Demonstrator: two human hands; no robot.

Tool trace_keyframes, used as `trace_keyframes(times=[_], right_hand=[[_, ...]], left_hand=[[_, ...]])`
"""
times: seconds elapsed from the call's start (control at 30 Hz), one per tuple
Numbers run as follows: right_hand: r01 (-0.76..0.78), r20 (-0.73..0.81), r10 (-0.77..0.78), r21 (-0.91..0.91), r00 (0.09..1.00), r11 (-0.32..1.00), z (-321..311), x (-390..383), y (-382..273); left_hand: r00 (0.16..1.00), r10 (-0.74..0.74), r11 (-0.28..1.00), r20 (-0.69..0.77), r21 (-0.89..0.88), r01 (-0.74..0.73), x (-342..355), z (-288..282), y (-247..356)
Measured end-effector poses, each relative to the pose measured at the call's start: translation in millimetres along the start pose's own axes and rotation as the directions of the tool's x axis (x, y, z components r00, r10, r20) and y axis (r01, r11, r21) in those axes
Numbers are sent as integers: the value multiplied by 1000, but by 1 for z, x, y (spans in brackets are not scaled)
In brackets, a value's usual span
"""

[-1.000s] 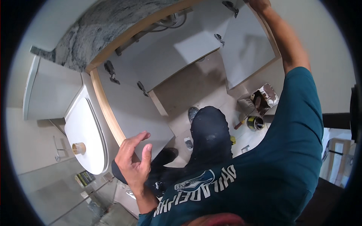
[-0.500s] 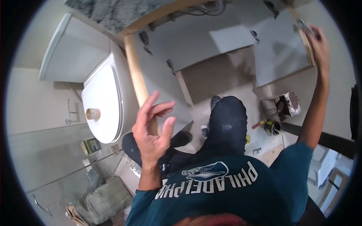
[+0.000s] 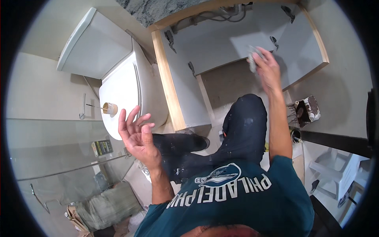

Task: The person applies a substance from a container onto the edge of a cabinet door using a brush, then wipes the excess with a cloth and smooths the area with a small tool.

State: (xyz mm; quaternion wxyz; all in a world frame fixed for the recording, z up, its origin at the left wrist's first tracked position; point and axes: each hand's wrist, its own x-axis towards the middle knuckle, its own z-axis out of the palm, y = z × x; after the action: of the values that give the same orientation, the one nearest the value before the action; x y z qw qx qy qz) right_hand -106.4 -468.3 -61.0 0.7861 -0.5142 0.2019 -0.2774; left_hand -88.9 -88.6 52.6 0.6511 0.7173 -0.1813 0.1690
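Beige wall (image 3: 43,89), white toilet (image 3: 121,85), wood-edged cabinet (image 3: 167,79) | grey wad (image 3: 252,61): crumpled-looking, blurred, material unclear | before the cabinet's opening, in right hand (image 3: 269,74), grip pinching it between thumb and fingers | left hand (image 3: 141,145): grip loosely spread, near toilet

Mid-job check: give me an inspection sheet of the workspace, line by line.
Surface: floor shows through the cabinet opening, partly shaded.
Job's things: grey item in hand, blurred, kind unclear; four dark hinges on the cabinet's inner sides.
Clutter: cup on the toilet lid; stained box and can at right.
Grippers: right hand holds the grey item; left hand empty, fingers spread and bent.
Cables: grey hoses or cables inside the cabinet; which, unclear.
Surroundings: toilet at left, lid down; white stool at lower right.
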Motion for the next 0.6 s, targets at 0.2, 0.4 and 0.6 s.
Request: trace_keyframes(times=[0.2, 0.4, 0.6], right_hand=[[13, 77, -17, 54, 997, 998, 130, 52, 33], [552, 50, -557, -232, 829, 801, 238, 97, 58], [166, 9, -165, -21, 986, 986, 284, 111, 102]], left_hand=[[982, -190, 973, -13, -134, 186, -25, -28, -7], [970, -241, 960, 9, -146, 240, -45, -42, -12], [960, -274, 942, 56, -185, 279, -52, -47, -20]])
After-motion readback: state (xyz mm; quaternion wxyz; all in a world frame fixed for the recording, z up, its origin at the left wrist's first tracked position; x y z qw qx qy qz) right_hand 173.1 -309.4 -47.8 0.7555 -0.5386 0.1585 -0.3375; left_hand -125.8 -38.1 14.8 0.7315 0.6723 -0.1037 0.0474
